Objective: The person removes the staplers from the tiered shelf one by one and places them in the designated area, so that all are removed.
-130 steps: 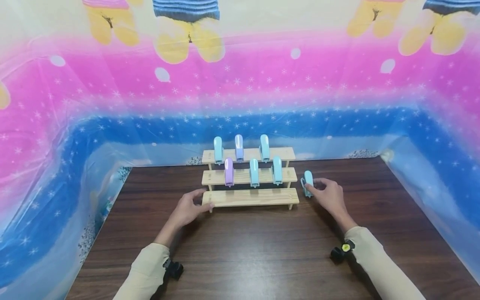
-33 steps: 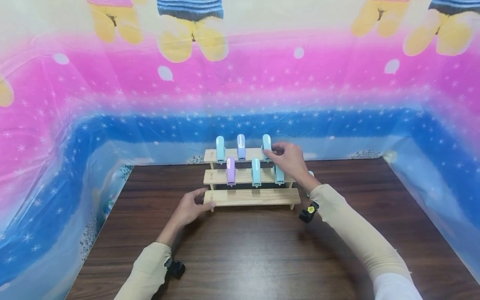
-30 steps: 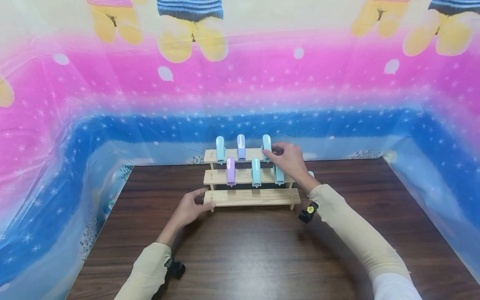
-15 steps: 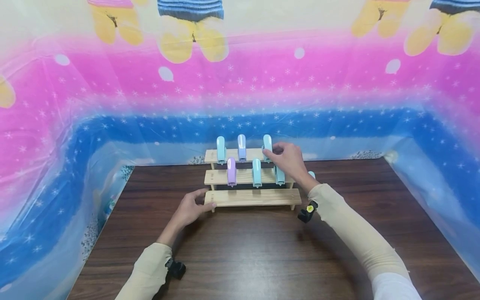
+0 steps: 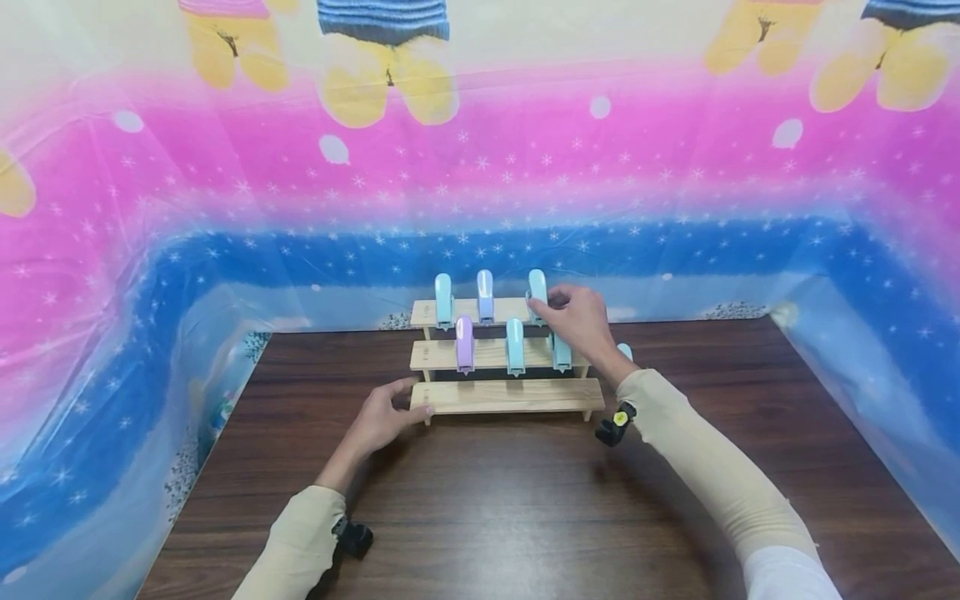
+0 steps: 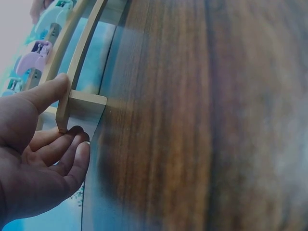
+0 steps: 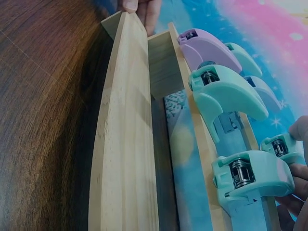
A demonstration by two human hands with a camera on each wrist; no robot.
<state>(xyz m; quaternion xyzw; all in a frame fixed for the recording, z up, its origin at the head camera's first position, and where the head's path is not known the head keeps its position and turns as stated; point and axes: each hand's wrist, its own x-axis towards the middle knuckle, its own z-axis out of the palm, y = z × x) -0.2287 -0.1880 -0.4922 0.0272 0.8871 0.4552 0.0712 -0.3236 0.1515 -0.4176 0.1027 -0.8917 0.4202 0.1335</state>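
A three-tier wooden rack (image 5: 507, 397) stands near the back of the table, small staplers on its upper two tiers. My left hand (image 5: 381, 418) grips the left end of the lowest tier, thumb (image 6: 54, 91) on top and fingers beneath. At the top tier's right end, my right hand (image 5: 579, 320) pinches a mint stapler (image 5: 536, 286). A mint stapler (image 5: 444, 298) and a periwinkle stapler (image 5: 485, 296) share that tier. On the middle tier are a lilac stapler (image 5: 465, 342), a mint stapler (image 5: 514, 343) and another mint stapler (image 7: 252, 175), partly behind my right hand in the head view.
One more mint stapler (image 5: 625, 351) is on the table right of the rack, mostly hidden by my right wrist. The lowest tier carries no stapler. A patterned cloth (image 5: 375, 250) hangs behind the dark wooden table (image 5: 495, 517).
My right hand has left the mint stapler on the table and moved up and left to the top tier's right stapler. Over the last second it stays there. My left hand keeps its place.
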